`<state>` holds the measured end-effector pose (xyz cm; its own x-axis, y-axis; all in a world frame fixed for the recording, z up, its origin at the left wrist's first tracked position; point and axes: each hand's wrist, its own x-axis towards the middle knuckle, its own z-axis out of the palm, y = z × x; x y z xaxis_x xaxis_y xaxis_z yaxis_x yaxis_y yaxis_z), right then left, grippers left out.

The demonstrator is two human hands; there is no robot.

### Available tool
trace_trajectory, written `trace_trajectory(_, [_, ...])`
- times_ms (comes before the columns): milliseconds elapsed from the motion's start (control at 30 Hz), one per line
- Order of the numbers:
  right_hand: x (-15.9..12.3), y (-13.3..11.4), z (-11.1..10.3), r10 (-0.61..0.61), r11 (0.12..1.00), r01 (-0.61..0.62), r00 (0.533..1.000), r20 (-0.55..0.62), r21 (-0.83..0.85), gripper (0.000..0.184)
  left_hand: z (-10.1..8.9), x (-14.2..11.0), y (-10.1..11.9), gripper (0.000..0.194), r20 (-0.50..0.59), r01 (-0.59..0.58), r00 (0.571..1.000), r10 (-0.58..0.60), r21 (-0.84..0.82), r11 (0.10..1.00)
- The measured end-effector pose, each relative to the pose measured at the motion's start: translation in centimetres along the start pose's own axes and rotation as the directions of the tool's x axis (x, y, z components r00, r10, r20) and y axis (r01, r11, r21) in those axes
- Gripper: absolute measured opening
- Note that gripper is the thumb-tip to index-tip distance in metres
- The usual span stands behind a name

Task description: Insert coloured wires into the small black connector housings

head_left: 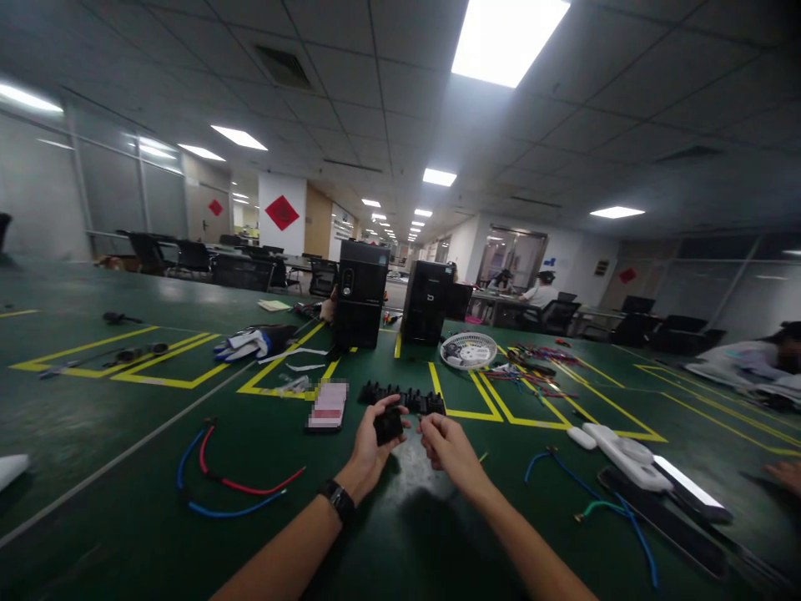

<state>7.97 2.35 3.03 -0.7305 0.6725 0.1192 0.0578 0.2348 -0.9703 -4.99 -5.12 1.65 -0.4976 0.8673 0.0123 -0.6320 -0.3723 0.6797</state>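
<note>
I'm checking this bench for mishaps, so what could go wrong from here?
The black piece in the left hand might drop if the grip loosens. The row of black parts lies just beyond that hand and the right hand, so a knuckle might knock it. The phone-like device lies beside the left hand, which might nudge it.

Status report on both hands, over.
Left hand holding small black block. Right hand closed beside it, contents unclear. Black ridged strip just beyond both.

We hold a black block (389,426) in our left hand (368,442), our right hand (445,451) just beside its fingers; beyond our fingertips lies a black strip (414,401), left of them a phone (327,406).
</note>
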Motion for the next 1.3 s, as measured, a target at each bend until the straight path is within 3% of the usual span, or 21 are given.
trace_trajectory(100, [-0.5,0.5,0.4,0.074,0.983,-0.082,0.996,0.051,0.164,0.036,0.7,-0.4,-0.7,0.034,0.074,-0.026,0.997,0.028,-0.027,0.999])
trace_trajectory(200, [-0.7,0.8,0.5,0.086,0.971,-0.094,0.995,0.043,0.220,0.040,1.4,-0.8,-1.2,0.030,0.078,-0.043,0.996,0.044,-0.014,0.999])
trace_trajectory(567, [-0.5,1.0,0.6,0.090,0.963,-0.083,0.996,-0.018,0.258,0.045,1.3,-0.7,-2.8,0.034,0.064,-0.057,0.997,0.052,0.072,0.996])
trace_trajectory(700, [-0.5,1.5,0.6,0.131,0.961,-0.124,0.991,-0.011,0.246,0.049,1.2,-0.8,-2.8,0.034,0.128,-0.087,0.990,0.066,0.165,0.982])
trace_trajectory(1067, [-1.4,0.6,0.9,0.200,0.937,-0.186,0.980,-0.016,0.295,0.049,1.4,-1.6,-2.4,0.033,0.223,-0.306,0.948,0.227,0.442,0.843])
trace_trajectory(1200, [-1.5,0.2,0.5,0.237,0.925,-0.245,0.970,0.063,0.291,0.049,1.7,-2.2,-1.6,0.028,0.255,-0.394,0.918,0.302,0.530,0.751])
trace_trajectory(1300, [-1.7,-0.1,0.2,0.250,0.916,-0.273,0.961,0.115,0.293,0.050,2.0,-2.5,-1.2,0.026,0.287,-0.423,0.905,0.314,0.533,0.732])
